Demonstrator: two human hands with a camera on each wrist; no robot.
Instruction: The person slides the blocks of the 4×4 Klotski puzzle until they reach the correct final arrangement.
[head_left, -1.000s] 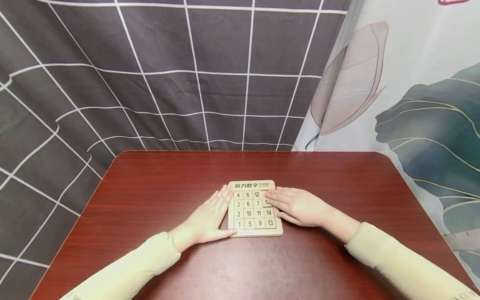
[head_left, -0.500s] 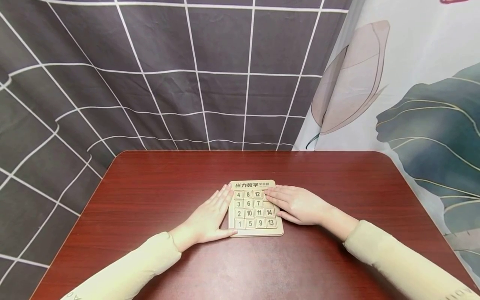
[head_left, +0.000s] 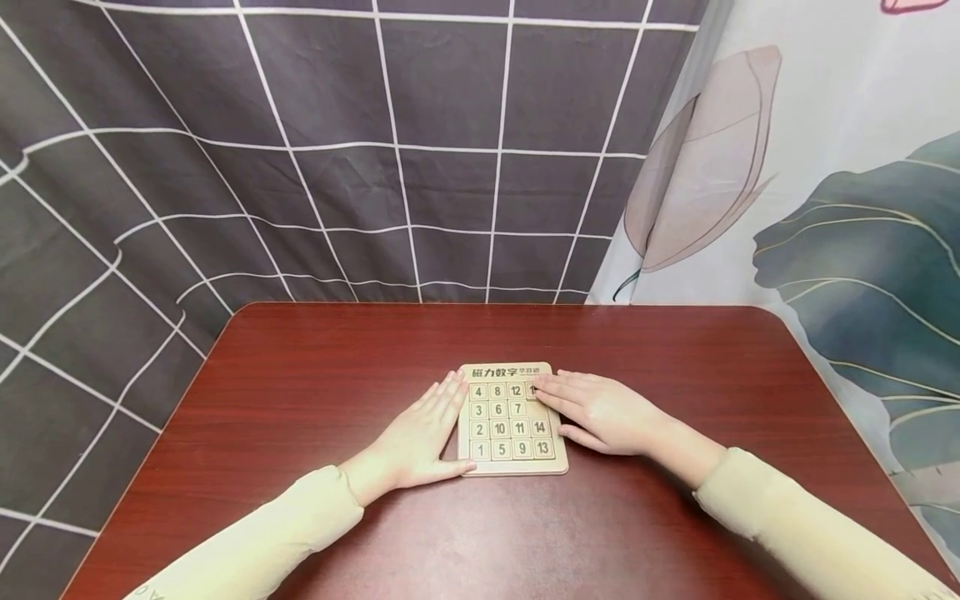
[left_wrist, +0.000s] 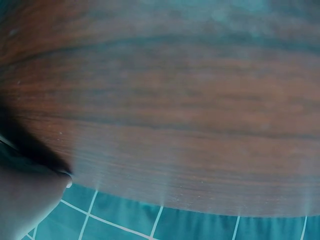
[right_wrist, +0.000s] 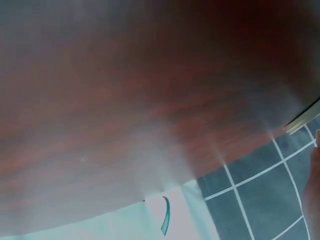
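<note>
A pale wooden number slide puzzle (head_left: 517,468) lies flat on the table, its numbered tiles set in rows under a printed heading. My left hand (head_left: 416,437) rests along its left edge with straight fingers, the thumb reaching the bottom left corner. From the other side my right hand (head_left: 600,412) lies with extended fingers over the right edge. Its fingertips touch the top right tile (head_left: 533,390), covering part of that number. Just below, to the right of tile 7 (head_left: 517,409), is a gap. The right wrist view catches only a sliver of the puzzle's edge (right_wrist: 305,119).
The reddish-brown wooden table (head_left: 345,342) spreads around the puzzle, with rounded far corners. A dark gridded curtain (head_left: 337,192) hangs behind it, and a white leaf-patterned curtain (head_left: 697,283) hangs at the right.
The tile under my right fingertips has slid up from the second row into the top right slot, leaving the gap below it. My left hand has stayed in place.
</note>
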